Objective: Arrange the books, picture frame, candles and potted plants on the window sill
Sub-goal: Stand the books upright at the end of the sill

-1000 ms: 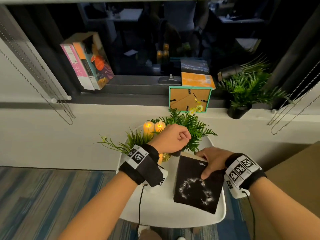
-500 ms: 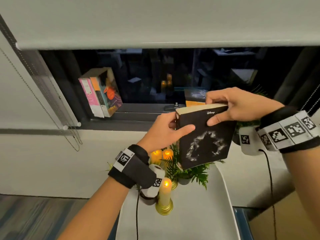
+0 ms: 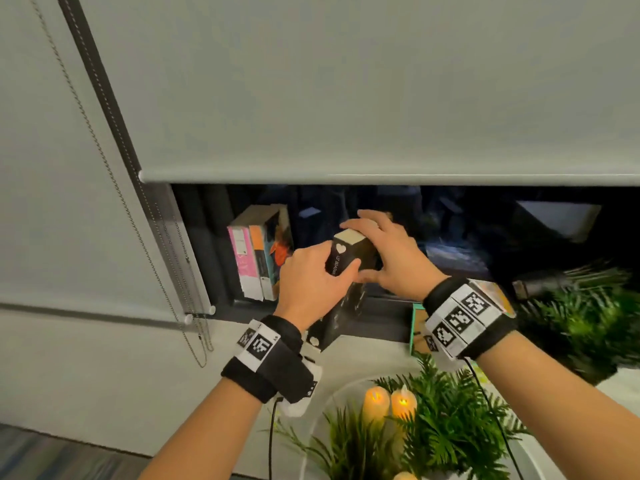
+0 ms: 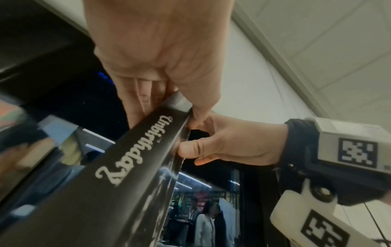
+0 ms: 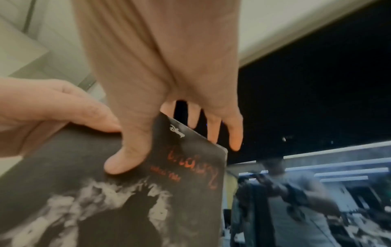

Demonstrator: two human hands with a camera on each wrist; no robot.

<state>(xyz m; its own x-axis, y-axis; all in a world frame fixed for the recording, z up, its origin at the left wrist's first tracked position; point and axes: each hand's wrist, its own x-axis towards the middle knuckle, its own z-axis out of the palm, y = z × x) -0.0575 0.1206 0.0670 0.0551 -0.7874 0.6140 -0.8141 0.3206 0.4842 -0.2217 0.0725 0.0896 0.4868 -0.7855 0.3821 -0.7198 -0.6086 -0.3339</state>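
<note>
I hold a black book (image 3: 346,259) upright in front of the dark window, spine towards me, just right of the books (image 3: 258,252) leaning on the sill. My left hand (image 3: 313,278) grips the spine side, thumb on the cover. My right hand (image 3: 391,258) grips the top corner from the right. In the left wrist view the spine (image 4: 131,150) bears white script. In the right wrist view my thumb (image 5: 127,158) presses the cover (image 5: 127,200). Whether the book's lower end touches the sill is unclear.
A teal picture frame (image 3: 417,327) stands on the sill behind my right wrist, with a potted plant (image 3: 588,317) further right. On the white table (image 3: 322,410) below stand two lit candles (image 3: 389,401) and another plant (image 3: 450,431). A roller blind (image 3: 346,98) hangs low.
The black book was picked up off the white table by my right hand, joined by my left, turned spine-on and carried up and left towards the leaning books.
</note>
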